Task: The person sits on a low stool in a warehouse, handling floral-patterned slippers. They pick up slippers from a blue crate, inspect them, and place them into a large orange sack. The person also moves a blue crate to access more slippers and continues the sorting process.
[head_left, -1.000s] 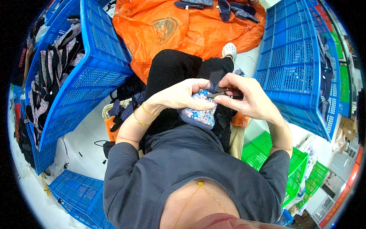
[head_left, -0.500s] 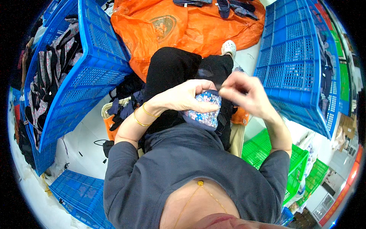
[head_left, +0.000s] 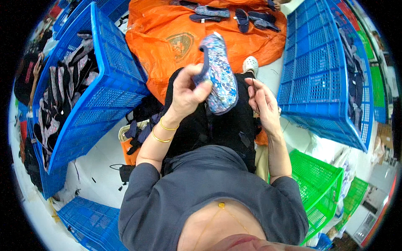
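My left hand (head_left: 188, 90) is closed on a fabric slipper shoe (head_left: 224, 77) with a small blue, white and pink floral print and dark navy edging. The shoe is held up above my lap, its sides facing up and its ends pointing away from and toward me. Just right of the shoe, apart from it, is my right hand (head_left: 264, 102), its thumb and fingers pinched together. A thin dark thing (head_left: 253, 83) shows at its fingertips; its kind cannot be made out.
Ahead lies an orange sheet (head_left: 155, 46) with several dark slippers (head_left: 211, 11) on it. Blue crates stand left (head_left: 121, 83) and right (head_left: 314, 79), the left one holding dark and patterned fabric pieces (head_left: 67, 92). A green crate (head_left: 314, 175) is near my right elbow.
The floral shoe has gone from low over my lap to farther forward and up, held by my left hand alone. My right hand has come away from it and lowered.
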